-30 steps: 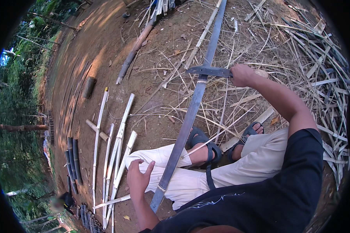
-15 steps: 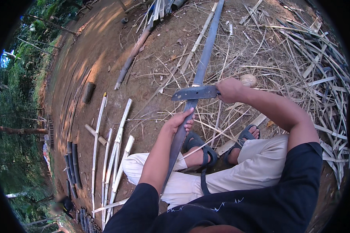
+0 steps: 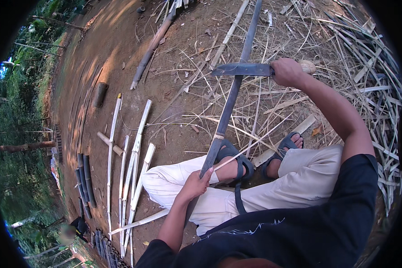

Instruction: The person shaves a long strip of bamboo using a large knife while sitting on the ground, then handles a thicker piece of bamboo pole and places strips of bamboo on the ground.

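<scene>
A long dark bamboo pole [image 3: 229, 106], perhaps a split length, runs from my lap out to the far edge, with a pale node ring partway along. My left hand [image 3: 195, 184] is closed around it near my left thigh. Farther out, my right hand [image 3: 286, 72] grips the handle of a machete [image 3: 243, 69]. The broad dark blade lies crosswise over the bamboo, its tip pointing left. Whether the edge bites into the bamboo cannot be made out.
Pale split bamboo strips [image 3: 134, 167] lie at left, beside dark bamboo lengths [image 3: 85, 181]. Thin shavings [image 3: 272, 96] litter the ground ahead, with a heap of strips [image 3: 375, 67] at right. My sandalled feet [image 3: 236, 163] are near the bamboo. Another person [image 3: 78, 227] is at lower left.
The bamboo's node ring and my left hand have come closer to my body. The machete and my right hand have moved farther out and slightly right.
</scene>
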The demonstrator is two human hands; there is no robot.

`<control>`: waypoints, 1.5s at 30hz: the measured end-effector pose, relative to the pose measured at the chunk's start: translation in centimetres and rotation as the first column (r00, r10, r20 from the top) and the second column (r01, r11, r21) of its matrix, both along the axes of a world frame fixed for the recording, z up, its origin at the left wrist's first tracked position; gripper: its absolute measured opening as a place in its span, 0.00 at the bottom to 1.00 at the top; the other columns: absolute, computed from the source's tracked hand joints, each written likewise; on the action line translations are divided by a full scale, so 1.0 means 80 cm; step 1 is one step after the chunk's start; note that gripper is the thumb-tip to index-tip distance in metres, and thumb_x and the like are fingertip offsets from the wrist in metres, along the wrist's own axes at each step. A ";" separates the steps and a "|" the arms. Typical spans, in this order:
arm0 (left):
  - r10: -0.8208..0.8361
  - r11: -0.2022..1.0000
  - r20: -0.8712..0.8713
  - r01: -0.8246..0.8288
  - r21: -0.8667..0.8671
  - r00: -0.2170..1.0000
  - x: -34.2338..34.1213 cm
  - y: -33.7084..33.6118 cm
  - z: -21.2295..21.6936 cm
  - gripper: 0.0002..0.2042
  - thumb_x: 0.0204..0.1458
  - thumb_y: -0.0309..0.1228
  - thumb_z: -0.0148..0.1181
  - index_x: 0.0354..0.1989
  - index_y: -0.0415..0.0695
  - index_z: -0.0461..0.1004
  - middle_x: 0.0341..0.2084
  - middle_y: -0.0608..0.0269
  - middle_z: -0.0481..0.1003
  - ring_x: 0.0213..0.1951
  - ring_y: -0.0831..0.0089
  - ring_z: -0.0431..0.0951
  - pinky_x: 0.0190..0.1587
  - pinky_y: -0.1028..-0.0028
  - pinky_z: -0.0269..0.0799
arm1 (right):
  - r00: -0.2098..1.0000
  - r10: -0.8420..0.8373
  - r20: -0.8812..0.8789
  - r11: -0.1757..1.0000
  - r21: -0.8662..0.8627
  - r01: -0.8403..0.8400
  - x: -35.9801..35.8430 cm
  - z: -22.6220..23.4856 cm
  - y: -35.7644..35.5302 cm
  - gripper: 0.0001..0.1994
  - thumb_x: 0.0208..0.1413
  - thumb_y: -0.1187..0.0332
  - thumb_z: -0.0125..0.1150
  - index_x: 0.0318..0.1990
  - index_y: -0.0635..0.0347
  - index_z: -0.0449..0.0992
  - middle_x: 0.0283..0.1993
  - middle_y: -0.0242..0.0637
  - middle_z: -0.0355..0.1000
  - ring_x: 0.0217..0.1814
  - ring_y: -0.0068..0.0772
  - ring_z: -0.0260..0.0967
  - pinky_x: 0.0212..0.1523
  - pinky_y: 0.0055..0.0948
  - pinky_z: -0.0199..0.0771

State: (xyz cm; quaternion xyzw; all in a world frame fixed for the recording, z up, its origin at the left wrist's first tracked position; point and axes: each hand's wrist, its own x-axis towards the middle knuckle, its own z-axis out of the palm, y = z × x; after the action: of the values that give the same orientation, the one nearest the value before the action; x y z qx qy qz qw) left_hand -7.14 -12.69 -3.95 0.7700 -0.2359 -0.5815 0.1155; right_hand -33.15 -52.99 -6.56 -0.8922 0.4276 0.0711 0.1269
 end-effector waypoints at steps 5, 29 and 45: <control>0.083 0.995 -0.066 -0.079 0.052 0.994 -0.002 0.022 -0.004 0.28 0.62 0.58 0.52 0.23 0.43 0.68 0.15 0.72 0.65 0.16 0.81 0.65 0.18 0.77 0.62 | 0.975 0.219 -0.025 0.972 0.088 -0.216 0.039 0.023 0.084 0.10 0.51 0.67 0.58 0.37 0.63 0.78 0.29 0.50 0.78 0.34 0.52 0.79 0.39 0.46 0.80; -0.026 0.970 0.038 0.016 0.244 0.999 -0.004 0.155 0.047 0.28 0.61 0.56 0.56 0.26 0.40 0.72 0.18 0.68 0.69 0.21 0.79 0.67 0.25 0.73 0.66 | 0.992 -0.127 -0.026 0.992 -0.004 0.127 -0.014 -0.008 -0.045 0.09 0.49 0.71 0.56 0.33 0.66 0.80 0.32 0.54 0.78 0.38 0.55 0.79 0.43 0.47 0.80; 0.090 0.936 -0.005 -0.082 0.343 0.996 0.007 0.173 0.027 0.24 0.60 0.52 0.61 0.24 0.43 0.70 0.16 0.70 0.68 0.19 0.80 0.66 0.22 0.75 0.63 | 0.999 0.050 -0.021 0.999 0.016 -0.049 0.012 -0.028 -0.021 0.09 0.48 0.67 0.57 0.31 0.62 0.81 0.32 0.51 0.79 0.38 0.53 0.79 0.42 0.45 0.81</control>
State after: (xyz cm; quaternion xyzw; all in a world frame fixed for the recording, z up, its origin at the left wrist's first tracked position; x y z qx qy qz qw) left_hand -6.55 1.14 -1.78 0.7818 -0.0961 -0.6160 0.0076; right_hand -32.15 -54.63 -8.81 -0.9007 0.4061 0.0872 0.1273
